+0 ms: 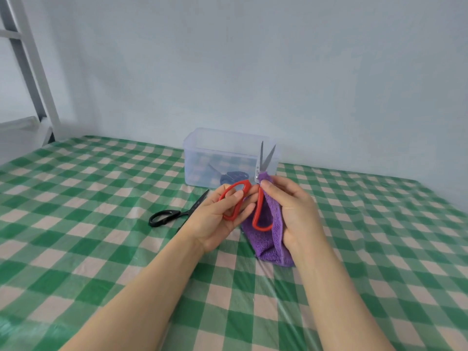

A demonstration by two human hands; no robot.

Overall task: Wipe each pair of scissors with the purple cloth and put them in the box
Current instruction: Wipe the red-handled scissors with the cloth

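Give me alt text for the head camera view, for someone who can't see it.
Two hands wipe open red scissors: the left hand holds a handle loop, the right hand pinches a purple cloth around the blades' base. Black scissors lie on the green checked tablecloth; behind, a clear box holds a blue-handled pair.

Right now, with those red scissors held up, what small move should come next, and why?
Probably slide the right hand with the purple cloth up along the blades toward the tips. The cloth is pinched only at the blades' base, and the slightly open steel above it is uncovered. The left hand grips a handle of the red scissors, steadying them.
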